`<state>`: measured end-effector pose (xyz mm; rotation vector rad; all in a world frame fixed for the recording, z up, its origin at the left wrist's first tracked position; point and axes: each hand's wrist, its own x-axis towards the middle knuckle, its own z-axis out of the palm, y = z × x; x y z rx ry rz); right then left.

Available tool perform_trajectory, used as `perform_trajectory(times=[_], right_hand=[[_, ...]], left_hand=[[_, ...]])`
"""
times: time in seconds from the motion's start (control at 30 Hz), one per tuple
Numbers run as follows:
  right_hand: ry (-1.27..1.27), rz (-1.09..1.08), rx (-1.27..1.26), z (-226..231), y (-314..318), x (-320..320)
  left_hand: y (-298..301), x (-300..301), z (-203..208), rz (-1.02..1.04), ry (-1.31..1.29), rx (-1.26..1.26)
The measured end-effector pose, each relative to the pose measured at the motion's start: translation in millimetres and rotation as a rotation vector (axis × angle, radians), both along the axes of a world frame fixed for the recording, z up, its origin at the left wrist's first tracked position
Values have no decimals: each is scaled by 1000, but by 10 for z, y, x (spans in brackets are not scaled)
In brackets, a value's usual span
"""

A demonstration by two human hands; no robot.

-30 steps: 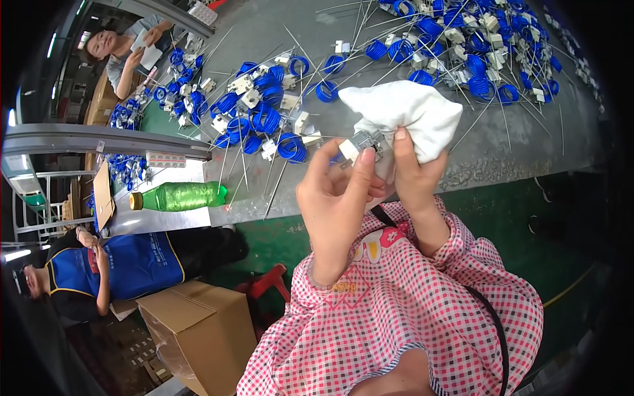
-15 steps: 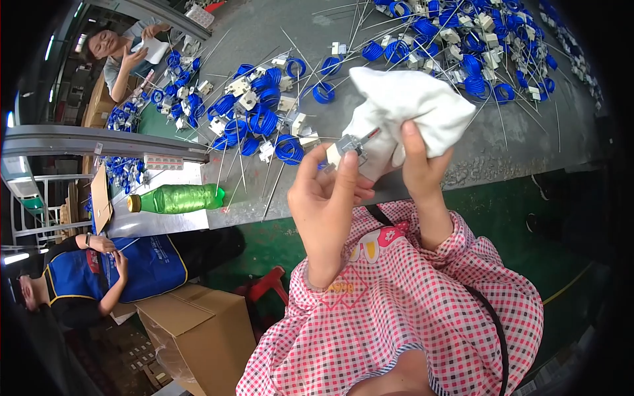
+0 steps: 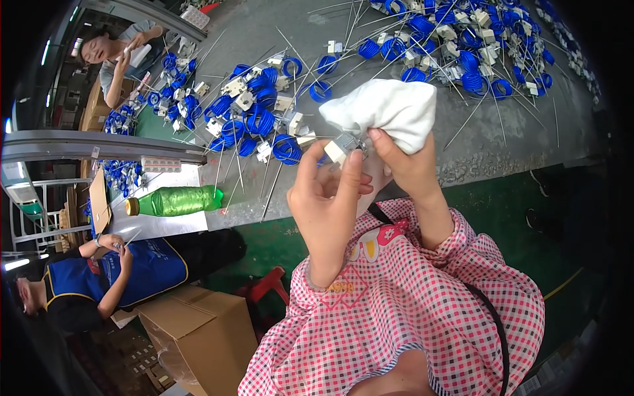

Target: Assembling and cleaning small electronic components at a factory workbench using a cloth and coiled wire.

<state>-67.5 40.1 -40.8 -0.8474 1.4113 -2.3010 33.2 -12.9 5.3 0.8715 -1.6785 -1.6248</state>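
Note:
My left hand (image 3: 325, 214) pinches a small thermostat-like part (image 3: 344, 146) between thumb and fingers. It has a white block at one end and a grey metal body. My right hand (image 3: 417, 173) grips a folded white cloth (image 3: 389, 109), with the thumb pressed on it beside the part. The cloth bunches up just above the part and hides its far end. Beyond my hands, a heap of similar parts with blue coils (image 3: 261, 119) and thin wires lies on the grey table (image 3: 277, 191).
A larger pile of blue-coiled parts (image 3: 469, 59) covers the far right. At the left lies a green bottle (image 3: 177, 200) on its side. A co-worker in a blue apron (image 3: 152, 264) sits near a cardboard box (image 3: 205, 336); another person (image 3: 125, 56) works across the table.
My right hand has shifted left with the cloth, closer to the part. The part's slim shaft, visible before, is now out of sight. My left hand has barely moved.

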Motion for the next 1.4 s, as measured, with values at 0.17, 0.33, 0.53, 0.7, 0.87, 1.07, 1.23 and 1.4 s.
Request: perform_trajectory(times=[0.17, 0.33, 0.53, 0.7, 0.87, 1.07, 1.23, 1.4], right_hand=[[-9, -47, -6, -29, -20, 25], [-57, -108, -21, -48, -27, 50], [-184, -92, -101, -35, -59, 70], [-312, -27, -162, -19, -69, 34], [-178, -19, -30, -21, -16, 20], [104, -138, -11, -96, -14, 15], [37, -204, -50, -140, -43, 46], [-85, -119, -88, -100, -36, 21]], left_hand=[[-3, -3, 8, -10, -7, 4], [10, -7, 14, -19, -1, 19], [31, -12, 61, -21, 8, 72], [34, -5, 68, -22, 3, 93], [19, -9, 56, -15, -8, 59], [24, -8, 25, -27, -30, 31], [25, -9, 31, -25, -17, 53], [4, 1, 60, -38, 15, 127]])
